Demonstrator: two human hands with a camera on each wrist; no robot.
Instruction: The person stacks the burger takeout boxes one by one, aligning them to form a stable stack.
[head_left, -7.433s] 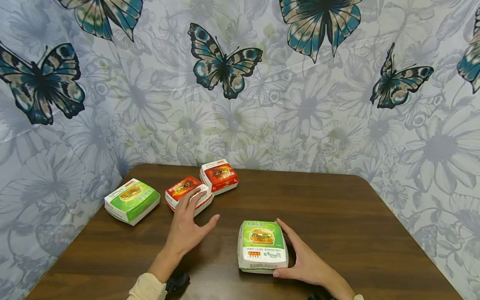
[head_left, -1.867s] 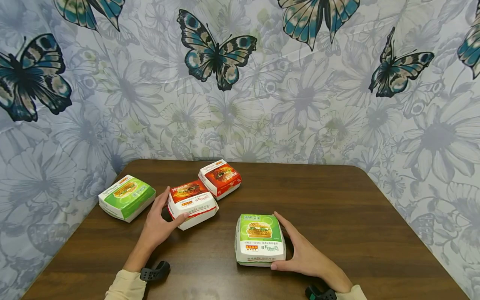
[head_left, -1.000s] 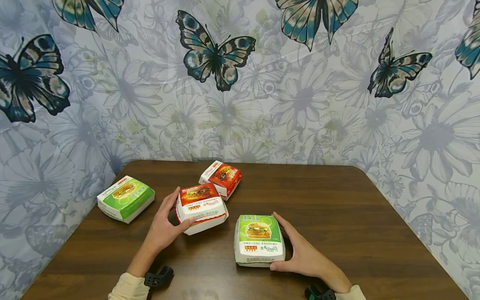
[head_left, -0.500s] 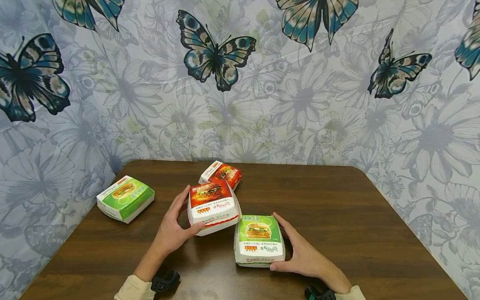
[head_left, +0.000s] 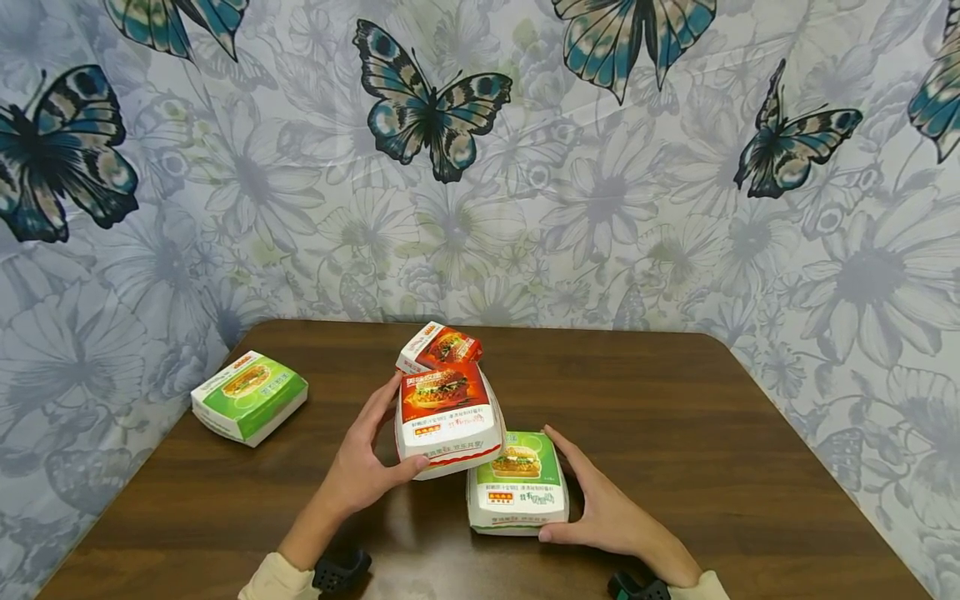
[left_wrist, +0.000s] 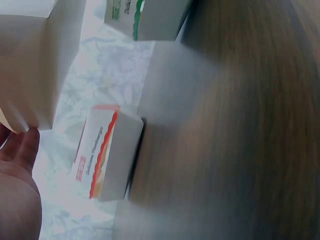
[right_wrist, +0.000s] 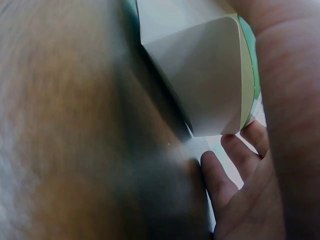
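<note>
A red-and-white burger box [head_left: 448,427] is held up off the table by my left hand [head_left: 362,468], thumb at its front edge and fingers along its far left side. In the left wrist view, the pale underside of that box [left_wrist: 30,70] shows above the table level. My right hand [head_left: 611,518] grips a green-and-white burger box [head_left: 519,502] by its right side, thumb at the front corner, fingers at the back. This green box stands on the table, and the lifted red box overlaps its upper left corner in the head view. The right wrist view shows its white side [right_wrist: 200,80].
A second red burger box [head_left: 435,343] sits behind the lifted one, partly covered by it. Another green burger box [head_left: 251,393] lies near the left edge of the brown wooden table [head_left: 660,417]. A butterfly-patterned cloth [head_left: 600,208] hangs behind the table.
My left hand has gripped the nearer red box, lifted it and carried it right, to the green box's upper left corner. My right hand stays on the green box.
</note>
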